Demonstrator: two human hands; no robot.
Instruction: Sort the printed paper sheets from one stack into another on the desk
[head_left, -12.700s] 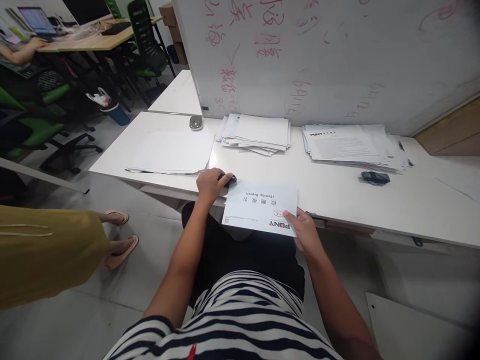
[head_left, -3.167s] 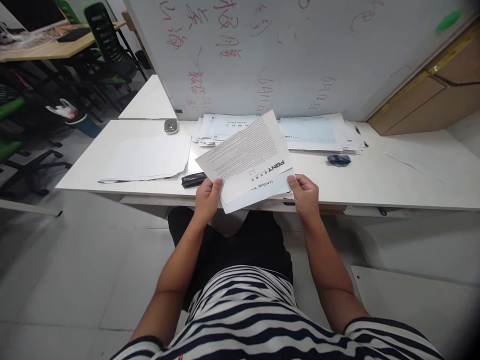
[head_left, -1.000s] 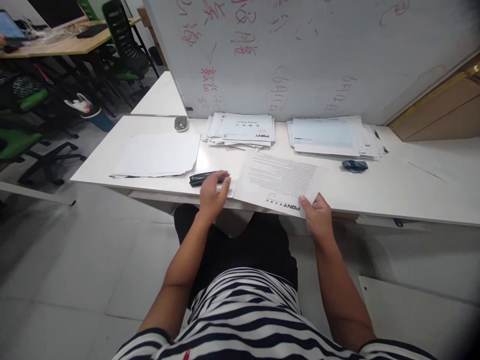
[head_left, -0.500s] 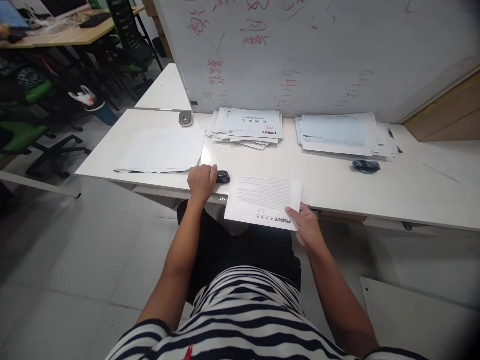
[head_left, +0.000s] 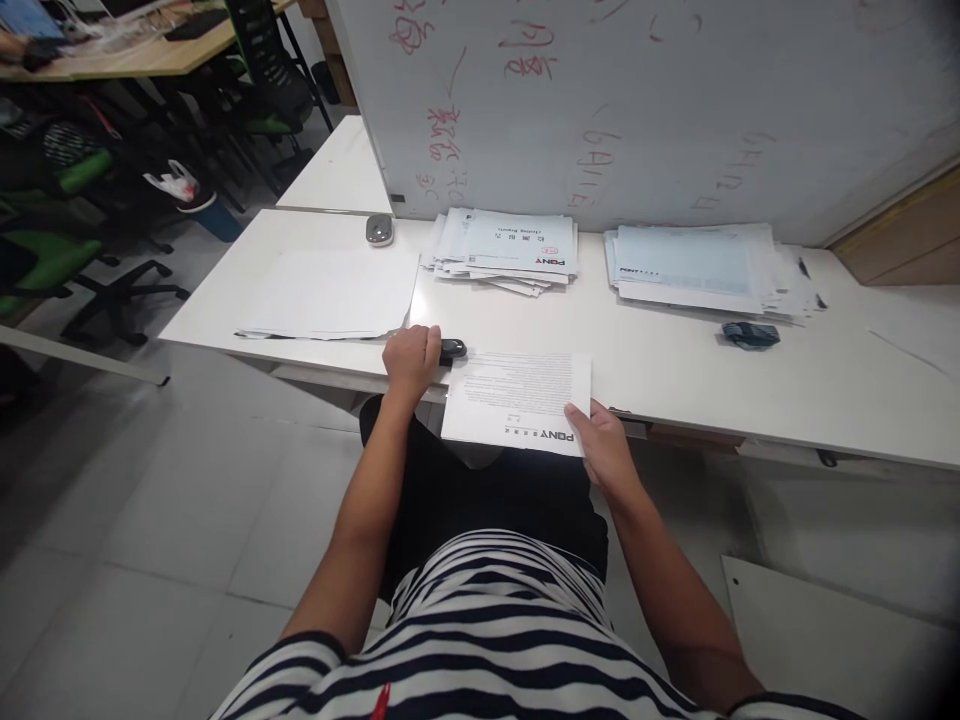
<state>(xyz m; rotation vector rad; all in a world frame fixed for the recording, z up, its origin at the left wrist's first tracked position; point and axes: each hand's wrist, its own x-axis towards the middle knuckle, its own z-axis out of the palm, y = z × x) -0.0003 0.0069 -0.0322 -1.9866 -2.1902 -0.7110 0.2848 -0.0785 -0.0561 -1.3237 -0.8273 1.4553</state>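
Right fingers (head_left: 576, 416) pinched the paper (head_left: 517, 390) at its right edge; left fingers (head_left: 433, 342) curled over the stapler (head_left: 454, 348) at the bench (head_left: 660, 375) front. The paper's left edge met the stapler's nose. Stapling was apparently in hand; the next move seemingly called for alignment, then downward pressure. The stapler's mouth was hidden.

From close above, one head-worn camera looks forward and down on hands (head_left: 412, 360) and desk (head_left: 675, 375).
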